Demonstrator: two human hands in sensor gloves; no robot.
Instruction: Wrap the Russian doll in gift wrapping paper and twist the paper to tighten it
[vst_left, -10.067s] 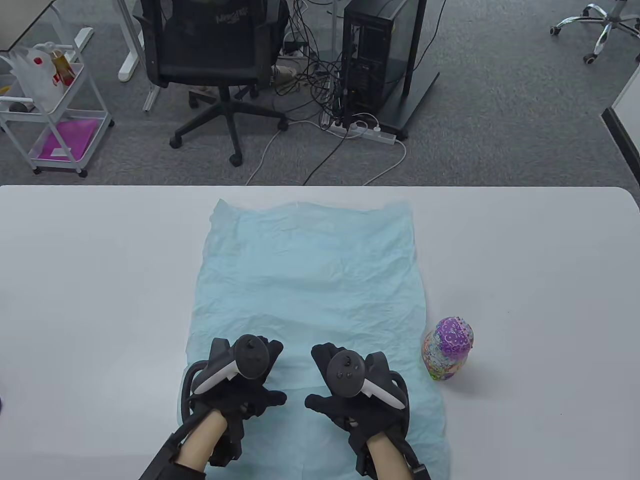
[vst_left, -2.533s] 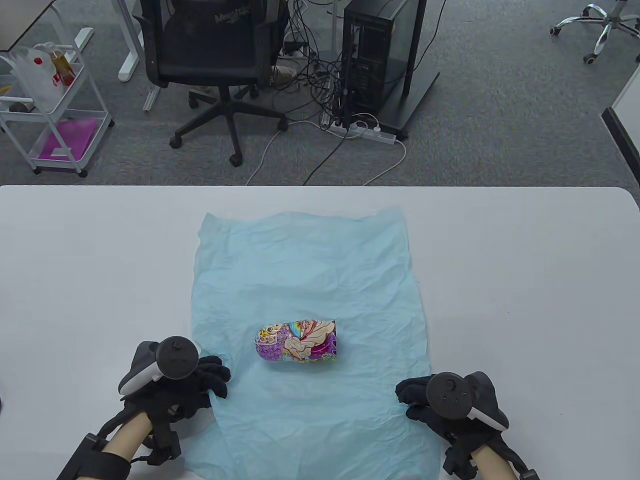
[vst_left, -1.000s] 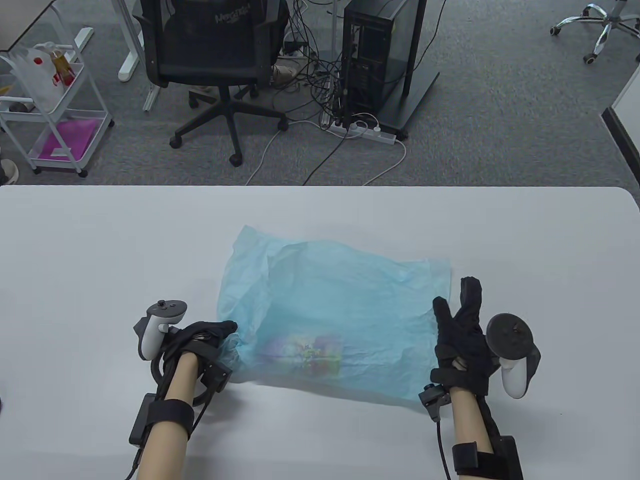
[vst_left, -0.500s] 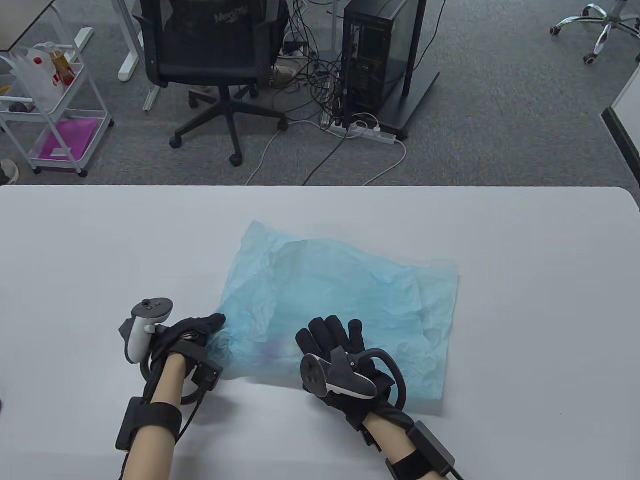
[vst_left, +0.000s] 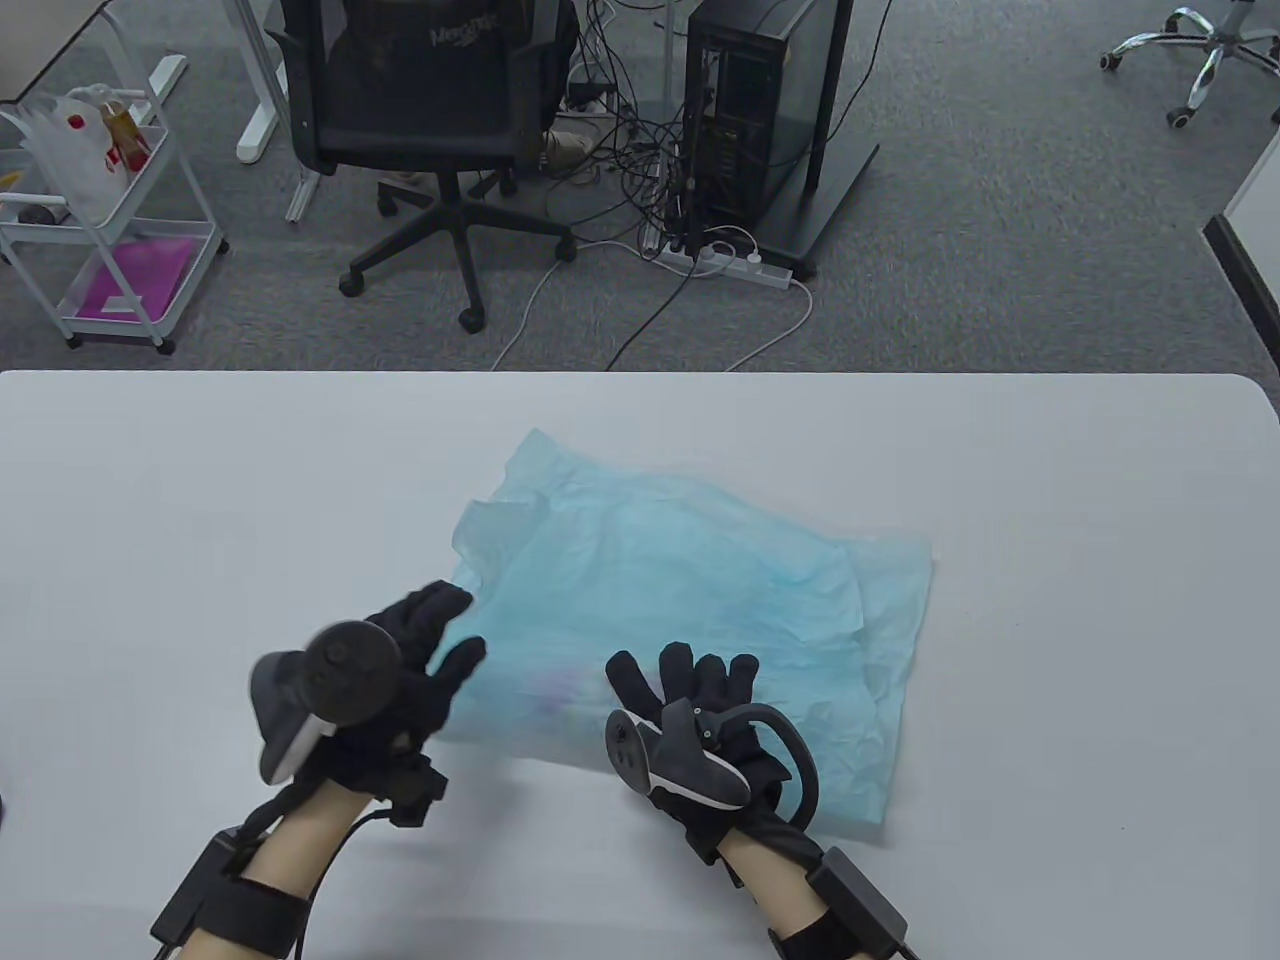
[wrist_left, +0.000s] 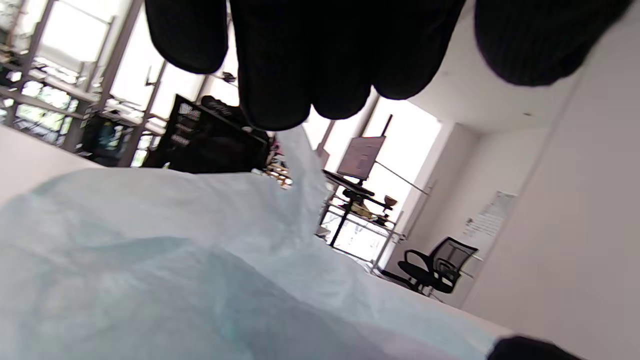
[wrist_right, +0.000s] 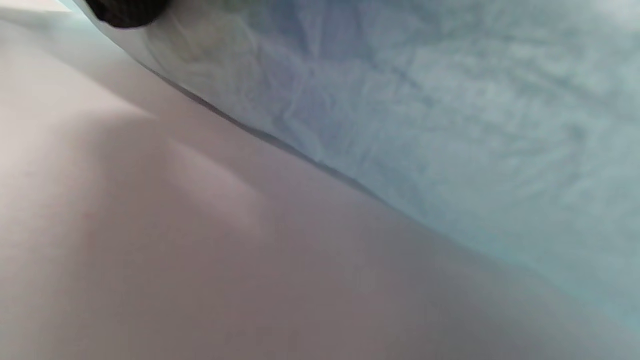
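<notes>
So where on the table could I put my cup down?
The table is bare right of the blue paper, left of it beyond the left hand, and behind it along the far edge. It is crowded near the front middle, where the right hand rests on the paper.

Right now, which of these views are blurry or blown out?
Table view: sharp, only the left hand motion-smeared. Left wrist view: windows blown out, gloved fingers dark and soft. Right wrist view: too close, wrapping paper and table blurred.
</notes>
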